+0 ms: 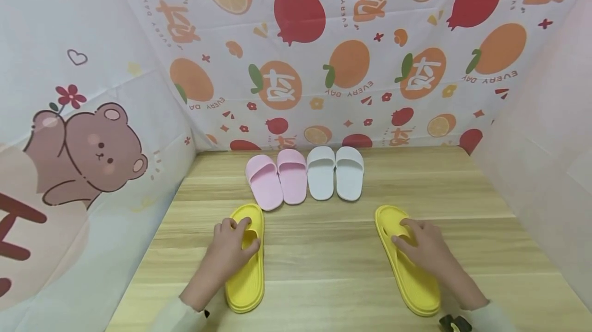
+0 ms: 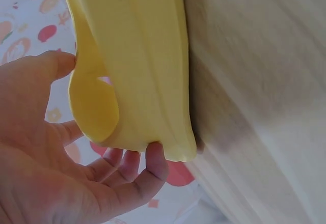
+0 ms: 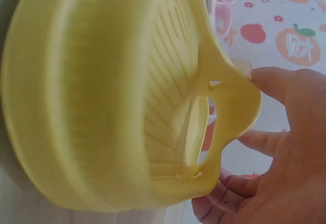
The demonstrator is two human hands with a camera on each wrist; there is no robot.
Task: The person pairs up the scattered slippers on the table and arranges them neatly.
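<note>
1. You work over a wood-grain desk (image 1: pixel 324 265), one hand on each slipper of a yellow pair; the two stand well apart, left and right on the near part.
2. Your left hand (image 1: pixel 228 250) pinches the strap of the left yellow slipper (image 1: pixel 247 286), thumb at the strap's edge, the other fingers curled about the toe end.
3. That slipper lies almost straight, toe end far, heel near.
4. Your right hand (image 1: pixel 426 250) pinches the strap of the right yellow slipper (image 1: pixel 418 287), thumb and forefinger on the strap, remaining fingers bent by its side.
5. This one lies aslant: toe end far and to the left, heel near and to the right. You cannot tell whether either sole is slightly raised.
6. Far of your hands, left of the desk's middle, you have pink slippers (image 1: pixel 293 183), the left one angled. Its heel comes very near the left yellow toe; contact unclear.
7. Just right of them, white slippers (image 1: pixel 349 180) sit side by side, toe ends far.
8. Behind stands a fruit-print cloth (image 1: pixel 300 13); at left, a white cloth with a brown bear (image 1: pixel 104 149); at right, a pale cloth (image 1: pixel 546 142).
9. Your pale sleeves (image 1: pixel 492 319) show at the near edge.
</note>
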